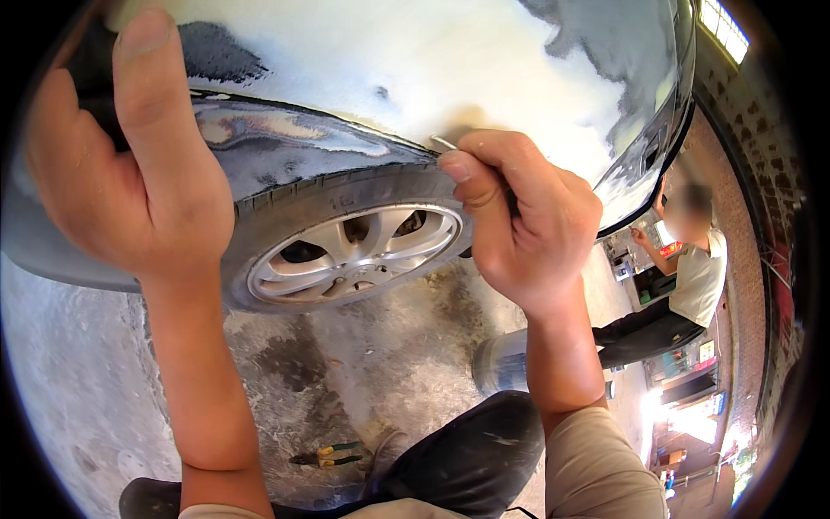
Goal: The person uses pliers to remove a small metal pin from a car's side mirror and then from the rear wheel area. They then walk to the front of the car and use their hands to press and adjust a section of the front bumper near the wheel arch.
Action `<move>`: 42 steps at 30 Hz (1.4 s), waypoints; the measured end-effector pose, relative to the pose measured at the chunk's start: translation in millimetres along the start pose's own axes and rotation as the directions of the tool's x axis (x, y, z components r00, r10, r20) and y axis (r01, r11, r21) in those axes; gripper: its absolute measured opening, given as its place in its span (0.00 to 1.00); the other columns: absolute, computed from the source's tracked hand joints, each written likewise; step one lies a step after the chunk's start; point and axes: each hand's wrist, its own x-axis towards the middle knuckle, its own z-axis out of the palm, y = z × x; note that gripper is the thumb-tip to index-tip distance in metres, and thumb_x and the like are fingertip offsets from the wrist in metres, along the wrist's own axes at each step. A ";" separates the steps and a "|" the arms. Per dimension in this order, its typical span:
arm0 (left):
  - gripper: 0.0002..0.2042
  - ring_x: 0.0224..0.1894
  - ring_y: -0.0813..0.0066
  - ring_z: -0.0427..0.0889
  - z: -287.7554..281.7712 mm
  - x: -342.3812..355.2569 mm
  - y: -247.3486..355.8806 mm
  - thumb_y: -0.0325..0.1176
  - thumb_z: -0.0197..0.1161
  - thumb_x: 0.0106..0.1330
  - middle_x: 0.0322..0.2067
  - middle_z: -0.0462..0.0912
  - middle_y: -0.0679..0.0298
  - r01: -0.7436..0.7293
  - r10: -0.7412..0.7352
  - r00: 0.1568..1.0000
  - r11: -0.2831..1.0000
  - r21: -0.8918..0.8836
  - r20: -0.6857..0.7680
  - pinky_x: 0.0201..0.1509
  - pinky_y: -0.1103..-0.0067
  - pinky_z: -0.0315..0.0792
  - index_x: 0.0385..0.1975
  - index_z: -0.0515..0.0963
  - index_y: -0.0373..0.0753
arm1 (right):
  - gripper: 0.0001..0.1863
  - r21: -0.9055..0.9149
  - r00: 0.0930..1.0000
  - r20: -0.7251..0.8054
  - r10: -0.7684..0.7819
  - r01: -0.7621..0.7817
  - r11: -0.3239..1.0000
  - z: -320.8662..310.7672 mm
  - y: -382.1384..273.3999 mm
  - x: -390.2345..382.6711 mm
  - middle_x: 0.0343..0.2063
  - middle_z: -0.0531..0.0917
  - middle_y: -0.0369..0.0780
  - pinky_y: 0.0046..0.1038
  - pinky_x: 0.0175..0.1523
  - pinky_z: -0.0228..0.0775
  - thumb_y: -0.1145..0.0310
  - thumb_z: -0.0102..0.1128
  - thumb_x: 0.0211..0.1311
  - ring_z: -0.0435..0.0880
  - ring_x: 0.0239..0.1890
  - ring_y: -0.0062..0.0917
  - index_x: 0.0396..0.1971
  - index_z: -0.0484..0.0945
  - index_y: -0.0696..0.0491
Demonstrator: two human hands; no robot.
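My right hand (532, 216) pinches a thin, pale stick-like piece (443, 143) between thumb and forefinger. Its tip is at the car's panel gap just above the wheel arch. What the piece is made of, I cannot make out. My left hand (143, 164) is raised at the left by the dark part of the bodywork, thumb stretched up and fingers partly hidden; whether it touches the car does not show. The car body panel (415, 60) carries patches of whitish filler over sanded grey and black. Below the seam, a dark sanded strip (294, 143) borders the tyre (294, 195).
A silver alloy wheel (363, 255) faces me. Pliers (327, 455) with yellow-green handles lie on the stained concrete floor (363, 363). A grey bucket (501, 362) stands beside my right forearm. Another person (696, 277) in a light shirt stands at the right, near cluttered shelves.
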 end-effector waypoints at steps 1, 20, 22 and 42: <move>0.12 0.42 0.76 0.83 1.2 1.0 0.2 0.29 0.58 0.76 0.46 0.86 0.58 -0.031 0.031 1.000 0.999 0.017 -0.002 0.48 0.82 0.77 0.52 0.79 0.29 | 0.02 -0.004 1.000 0.001 -0.004 0.004 1.000 0.2 0.0 -0.9 0.20 0.81 0.36 0.19 0.26 0.68 0.76 0.68 0.64 0.78 0.19 0.19 0.32 0.82 0.57; 0.15 0.58 0.63 0.79 16.7 9.8 35.8 0.31 0.53 0.78 0.59 0.78 0.49 0.009 -0.005 0.998 0.998 0.064 -0.064 0.64 0.73 0.71 0.56 0.76 0.27 | 0.05 0.240 0.931 -0.114 0.346 -0.312 0.919 -10.8 49.7 -55.1 0.20 0.83 0.37 0.20 0.27 0.72 0.72 0.63 0.70 0.81 0.21 0.18 0.37 0.81 0.59; 0.15 0.59 0.61 0.78 17.2 8.4 36.9 0.32 0.54 0.78 0.59 0.78 0.49 0.028 -0.023 0.998 0.997 0.077 -0.058 0.65 0.72 0.71 0.56 0.76 0.27 | 0.07 0.325 0.896 -0.093 0.433 -0.384 0.864 -16.1 63.0 -73.5 0.21 0.83 0.37 0.18 0.29 0.73 0.73 0.60 0.73 0.81 0.23 0.16 0.37 0.80 0.62; 0.34 0.81 0.52 0.44 93.5 -69.8 165.9 0.46 0.47 0.75 0.77 0.51 0.47 -0.226 0.023 0.782 0.942 0.249 0.622 0.79 0.54 0.25 0.76 0.54 0.32 | 0.14 0.426 0.686 0.728 0.014 -0.468 0.774 -59.9 2.1 -211.1 0.21 0.80 0.40 0.41 0.27 0.75 0.57 0.56 0.72 0.83 0.25 0.41 0.31 0.74 0.52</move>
